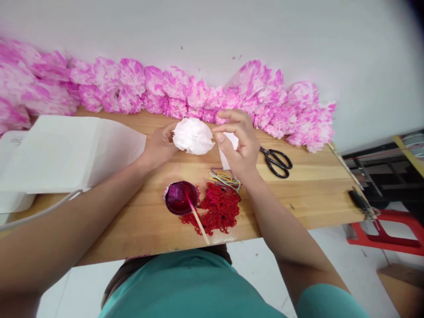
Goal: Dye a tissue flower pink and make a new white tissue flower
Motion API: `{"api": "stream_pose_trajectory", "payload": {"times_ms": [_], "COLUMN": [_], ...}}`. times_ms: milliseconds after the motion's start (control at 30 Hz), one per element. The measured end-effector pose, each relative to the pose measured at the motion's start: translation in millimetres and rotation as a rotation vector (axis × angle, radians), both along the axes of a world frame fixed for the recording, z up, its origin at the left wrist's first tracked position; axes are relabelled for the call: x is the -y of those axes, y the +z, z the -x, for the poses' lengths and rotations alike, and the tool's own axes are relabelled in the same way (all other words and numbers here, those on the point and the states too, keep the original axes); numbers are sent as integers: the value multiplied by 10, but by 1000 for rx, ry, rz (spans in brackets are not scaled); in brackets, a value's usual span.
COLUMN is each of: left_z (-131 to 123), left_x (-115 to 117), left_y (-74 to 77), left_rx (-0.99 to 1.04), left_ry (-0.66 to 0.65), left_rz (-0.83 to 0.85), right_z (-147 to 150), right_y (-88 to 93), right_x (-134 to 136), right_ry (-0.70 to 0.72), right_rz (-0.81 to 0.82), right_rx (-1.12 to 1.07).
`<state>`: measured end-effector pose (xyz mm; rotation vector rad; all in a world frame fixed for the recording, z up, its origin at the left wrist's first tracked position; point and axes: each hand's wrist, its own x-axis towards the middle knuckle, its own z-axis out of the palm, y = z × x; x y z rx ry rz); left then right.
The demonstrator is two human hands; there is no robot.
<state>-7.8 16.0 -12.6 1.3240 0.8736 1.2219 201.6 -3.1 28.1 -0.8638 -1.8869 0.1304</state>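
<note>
A white tissue-paper flower (pixel 193 136) is held above the wooden table (pixel 308 194). My left hand (pixel 159 146) grips it from the left, fingers closed behind it. My right hand (pixel 239 142) pinches the flower's right edge with thumb and forefinger; a white paper piece (pixel 226 160) shows under that palm. Below the hands stand a small cup of dark pink dye (pixel 180 198) with a stick (pixel 198 218) in it, a heap of red rubber bands (pixel 217 209) and a few coloured bands (pixel 225 178).
A row of pink-and-white paper flowers (pixel 185 90) lines the table's far edge against the wall. Black scissors (pixel 277 160) lie right of my right hand. White paper sheets (pixel 62 152) cover the left. A red stool (pixel 391 232) stands on the floor at right.
</note>
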Motion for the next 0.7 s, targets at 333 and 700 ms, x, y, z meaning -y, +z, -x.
{"api": "stream_pose_trajectory", "payload": {"times_ms": [333, 700], "left_z": [-27, -16], "left_x": [33, 30], "left_y": [43, 56], "left_rx": [-44, -55], "left_ry": [-24, -36], "left_rz": [-17, 0], "right_z": [56, 94], "right_y": [-106, -109], "right_x": [-39, -10], "right_ry": [9, -9], "right_rz": [21, 47], "right_rx": [222, 133]}}
